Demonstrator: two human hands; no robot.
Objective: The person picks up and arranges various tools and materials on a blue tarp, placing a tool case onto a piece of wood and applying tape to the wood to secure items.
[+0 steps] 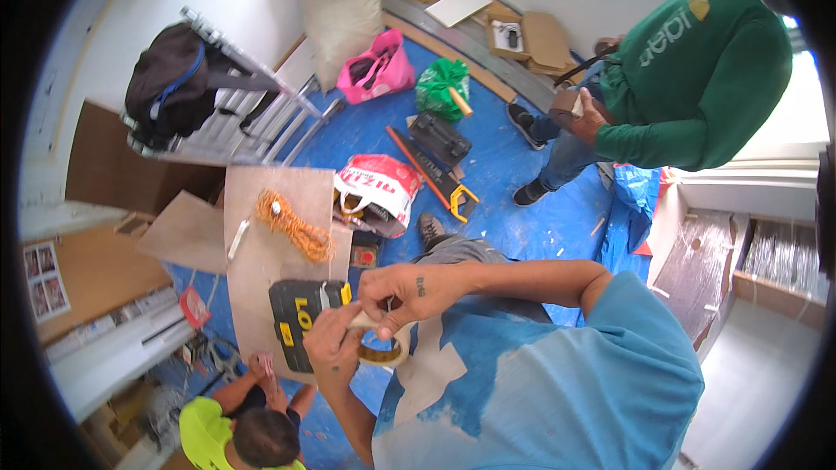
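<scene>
A roll of cream tape (399,355) with a brown inside is held in front of my light blue shirt. My left hand (333,344) grips the roll's left side. My right hand (416,292) is closed with fingers and thumb pinched at the upper part of the tape, near a short strip. Just left of my hands, a black case (305,322) with yellow latches lies on a plywood sheet (252,283). A coil of orange rope (294,228) and a slim white object (238,239) rest farther up the same sheet.
A person in green (688,78) stands at right. Another person in bright yellow (209,431) is low at lower left. A handsaw (453,200), shopping bag (383,187) and dark toolbox (440,139) lie on blue sheeting. A ladder (261,126) with a backpack (174,78) is at left.
</scene>
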